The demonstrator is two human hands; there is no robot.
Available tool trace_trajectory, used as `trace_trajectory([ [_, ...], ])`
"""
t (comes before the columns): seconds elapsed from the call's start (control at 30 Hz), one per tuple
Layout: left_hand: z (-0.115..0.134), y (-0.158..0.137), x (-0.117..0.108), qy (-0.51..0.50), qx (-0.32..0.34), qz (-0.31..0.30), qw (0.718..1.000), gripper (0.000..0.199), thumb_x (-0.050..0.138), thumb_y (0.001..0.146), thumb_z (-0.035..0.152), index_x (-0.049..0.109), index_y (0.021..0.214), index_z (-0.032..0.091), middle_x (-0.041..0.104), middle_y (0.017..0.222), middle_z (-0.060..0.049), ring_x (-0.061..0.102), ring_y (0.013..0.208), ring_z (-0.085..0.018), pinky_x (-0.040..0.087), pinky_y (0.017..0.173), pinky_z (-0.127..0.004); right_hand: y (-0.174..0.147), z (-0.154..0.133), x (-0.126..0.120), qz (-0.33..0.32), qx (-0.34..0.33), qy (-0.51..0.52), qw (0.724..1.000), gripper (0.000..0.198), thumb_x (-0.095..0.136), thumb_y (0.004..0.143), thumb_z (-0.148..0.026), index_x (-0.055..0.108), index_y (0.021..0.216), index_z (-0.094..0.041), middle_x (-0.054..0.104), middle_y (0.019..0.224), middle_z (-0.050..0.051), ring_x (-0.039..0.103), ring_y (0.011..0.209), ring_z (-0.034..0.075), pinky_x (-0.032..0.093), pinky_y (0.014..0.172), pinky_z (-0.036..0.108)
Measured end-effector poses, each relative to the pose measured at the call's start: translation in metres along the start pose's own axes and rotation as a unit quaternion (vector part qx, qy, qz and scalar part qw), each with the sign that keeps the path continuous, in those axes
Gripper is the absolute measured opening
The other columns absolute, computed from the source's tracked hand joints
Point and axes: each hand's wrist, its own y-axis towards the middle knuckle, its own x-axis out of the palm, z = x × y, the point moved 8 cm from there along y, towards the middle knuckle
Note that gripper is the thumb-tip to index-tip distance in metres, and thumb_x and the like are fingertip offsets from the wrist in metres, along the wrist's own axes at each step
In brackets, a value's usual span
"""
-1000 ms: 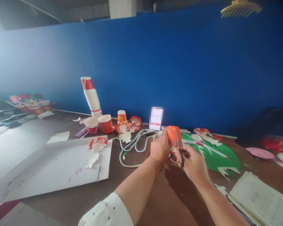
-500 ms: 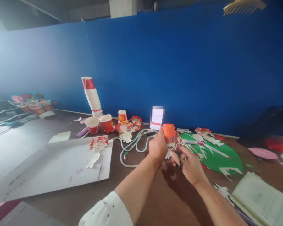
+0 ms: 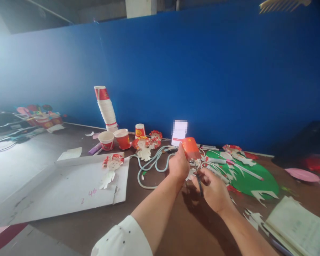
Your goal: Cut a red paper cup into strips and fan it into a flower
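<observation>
My left hand (image 3: 179,164) is closed on a red-orange paper cup (image 3: 190,148), held above the table with its closed base up. In my right hand (image 3: 208,185) is a pair of dark-handled scissors (image 3: 198,179), the fingers wrapped round its handles. The blades point up at the cup's lower edge; whether they touch the paper I cannot tell. Just behind the cup a phone (image 3: 178,138) with a lit screen leans on the blue partition. Left of my hands lies a pale blue cable (image 3: 144,177) in loops.
A tall stack of paper cups (image 3: 106,110) leans at the back left, near two open cups (image 3: 122,138). A white board (image 3: 69,185) carries a paper figure (image 3: 113,161). To the right are a green disc (image 3: 256,177) with paper scraps, a marker (image 3: 245,170) and a notebook (image 3: 298,220).
The cup has tilted slightly in my left hand. My right hand and the scissors have dropped a little, so the blades sit lower against the cup. The whole view has shifted slightly.
</observation>
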Motion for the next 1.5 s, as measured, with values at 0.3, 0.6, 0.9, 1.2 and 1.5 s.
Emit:
trace_trajectory([
  [0.3,0.0024,-0.0027,-0.0019,-0.008,0.015,0.004,1.000,0.073,0.040,0.082,0.017,0.009,0.149,0.018,0.064,0.113,-0.012,0.064,0.092,-0.023,0.048,0.080,-0.032,0.0011,0.0005,-0.0038,0.011,0.008,0.014,1.000,0.014,0.064,0.075,-0.034,0.060,0.083,-0.024,0.057,0.052,-0.004,0.053,0.051,0.017,0.043,0.054,0.027],
  [0.6,0.0032,-0.0011,0.0019,0.002,0.022,0.008,1.000,0.073,0.039,0.082,0.017,0.009,0.149,0.013,0.064,0.110,-0.014,0.065,0.088,-0.025,0.048,0.075,-0.033,-0.0003,-0.0013,-0.0022,0.006,0.012,0.011,1.000,0.015,0.064,0.076,-0.036,0.057,0.081,-0.024,0.054,0.051,-0.005,0.052,0.050,0.016,0.042,0.052,0.026],
  [0.9,0.0042,-0.0011,0.0040,0.003,0.023,0.010,1.000,0.076,0.041,0.082,0.016,0.005,0.149,0.014,0.065,0.109,-0.013,0.065,0.087,-0.023,0.048,0.075,-0.032,0.0002,-0.0002,-0.0032,0.016,0.007,0.017,1.000,0.018,0.064,0.076,-0.039,0.057,0.080,-0.023,0.055,0.051,-0.005,0.053,0.049,0.016,0.043,0.052,0.027],
  [1.2,0.0052,-0.0021,0.0033,-0.001,0.028,0.009,1.000,0.075,0.040,0.082,0.016,0.006,0.149,0.013,0.064,0.111,-0.014,0.065,0.088,-0.024,0.048,0.076,-0.033,0.0007,0.0052,-0.0013,0.007,0.020,0.042,0.999,0.015,0.064,0.076,-0.036,0.055,0.080,-0.024,0.056,0.054,-0.004,0.054,0.050,0.016,0.044,0.052,0.027],
  [1.5,0.0048,-0.0020,0.0025,-0.005,0.032,0.012,0.999,0.073,0.040,0.082,0.015,0.010,0.148,0.011,0.064,0.112,-0.015,0.065,0.088,-0.024,0.047,0.075,-0.033,0.0003,0.0004,-0.0081,0.032,0.011,0.007,0.999,0.015,0.065,0.075,-0.036,0.058,0.080,-0.023,0.056,0.052,-0.004,0.053,0.048,0.016,0.043,0.050,0.026],
])
